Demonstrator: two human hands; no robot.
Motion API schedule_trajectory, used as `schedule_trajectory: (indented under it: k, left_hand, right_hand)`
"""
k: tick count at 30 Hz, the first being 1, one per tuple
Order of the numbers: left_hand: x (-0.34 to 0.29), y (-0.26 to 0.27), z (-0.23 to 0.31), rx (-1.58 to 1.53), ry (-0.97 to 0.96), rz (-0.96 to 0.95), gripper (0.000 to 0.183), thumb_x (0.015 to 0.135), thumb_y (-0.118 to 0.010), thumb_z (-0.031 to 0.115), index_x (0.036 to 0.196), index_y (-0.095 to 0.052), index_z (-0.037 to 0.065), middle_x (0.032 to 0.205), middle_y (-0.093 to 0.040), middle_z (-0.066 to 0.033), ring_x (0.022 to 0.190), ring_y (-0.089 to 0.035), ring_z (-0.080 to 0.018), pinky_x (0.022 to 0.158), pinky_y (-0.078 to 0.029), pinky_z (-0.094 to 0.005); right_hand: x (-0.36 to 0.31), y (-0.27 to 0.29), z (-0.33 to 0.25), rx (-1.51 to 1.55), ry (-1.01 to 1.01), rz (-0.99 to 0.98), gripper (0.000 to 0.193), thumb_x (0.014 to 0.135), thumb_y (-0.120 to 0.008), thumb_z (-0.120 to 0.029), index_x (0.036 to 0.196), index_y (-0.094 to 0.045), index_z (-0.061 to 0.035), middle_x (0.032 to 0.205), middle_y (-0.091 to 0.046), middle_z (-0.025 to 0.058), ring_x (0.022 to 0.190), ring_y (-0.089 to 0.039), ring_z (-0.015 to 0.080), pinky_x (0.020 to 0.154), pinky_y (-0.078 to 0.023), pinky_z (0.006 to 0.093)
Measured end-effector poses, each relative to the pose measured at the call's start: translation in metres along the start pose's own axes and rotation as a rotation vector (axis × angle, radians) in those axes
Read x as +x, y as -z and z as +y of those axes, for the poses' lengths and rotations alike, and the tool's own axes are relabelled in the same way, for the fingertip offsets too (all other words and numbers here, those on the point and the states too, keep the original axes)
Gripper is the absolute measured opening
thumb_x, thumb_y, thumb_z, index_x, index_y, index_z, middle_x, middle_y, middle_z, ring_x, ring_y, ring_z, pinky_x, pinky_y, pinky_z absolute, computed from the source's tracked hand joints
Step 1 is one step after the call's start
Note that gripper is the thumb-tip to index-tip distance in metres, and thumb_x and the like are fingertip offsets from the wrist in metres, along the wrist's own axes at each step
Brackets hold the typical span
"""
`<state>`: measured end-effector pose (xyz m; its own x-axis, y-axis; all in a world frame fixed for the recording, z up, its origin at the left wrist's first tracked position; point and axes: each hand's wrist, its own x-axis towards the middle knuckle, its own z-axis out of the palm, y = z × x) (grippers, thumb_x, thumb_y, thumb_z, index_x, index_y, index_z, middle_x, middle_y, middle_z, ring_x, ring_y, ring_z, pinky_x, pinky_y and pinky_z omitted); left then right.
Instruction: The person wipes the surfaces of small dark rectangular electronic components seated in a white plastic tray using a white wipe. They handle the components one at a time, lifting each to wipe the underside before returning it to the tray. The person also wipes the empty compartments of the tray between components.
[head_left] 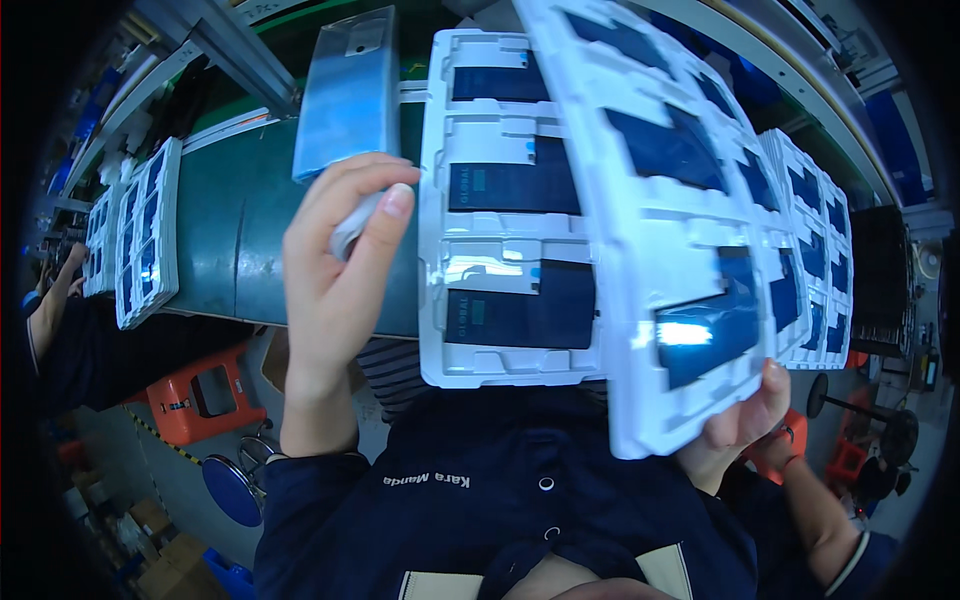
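A white moulded plastic tray [647, 390] stands tilted up in front of me, with dark flat rectangular packs [665, 150] in its pockets. My right hand [745, 415] is closed on its lower right edge, the fingers partly hidden behind it. Beneath and to the left, a second white tray [432, 225] lies on the bench, holding similar dark packs [515, 187]. By that tray's left rim, my left hand [335, 260] curls round a small white rolled or crumpled thing [350, 228]. Thumb and forefinger of that hand reach toward the rim; I cannot tell whether they touch it.
Beyond my left hand stands a clear-and-blue box-like holder [347, 95] on the green bench [225, 220]. Stacked trays sit at left [150, 240] and right [825, 250]. Co-workers' arms show at left [50, 310] and lower right [815, 505]. A red stool [205, 395] is below.
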<state>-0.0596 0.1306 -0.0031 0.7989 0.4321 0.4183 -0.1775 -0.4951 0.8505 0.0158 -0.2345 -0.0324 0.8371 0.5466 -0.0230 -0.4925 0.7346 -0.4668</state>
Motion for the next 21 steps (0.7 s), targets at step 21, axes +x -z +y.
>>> schedule_trajectory:
  k: [21]
  left_hand:
    - [-0.023,-0.003,-0.006,0.016,0.036,0.036,0.057,0.090,-0.060,0.017,0.139,-0.040,-0.005,0.123,-0.050,-0.0193,0.096,-0.062,-0.0257,0.085,-0.049,-0.0352]
  right_hand:
    - [0.026,-0.068,0.029,-0.612,-1.030,-0.520,0.047,0.100,-0.044,-0.022,0.121,-0.052,0.0193,0.110,-0.064,0.0321,0.105,-0.066,0.0373,0.087,-0.055,0.0387]
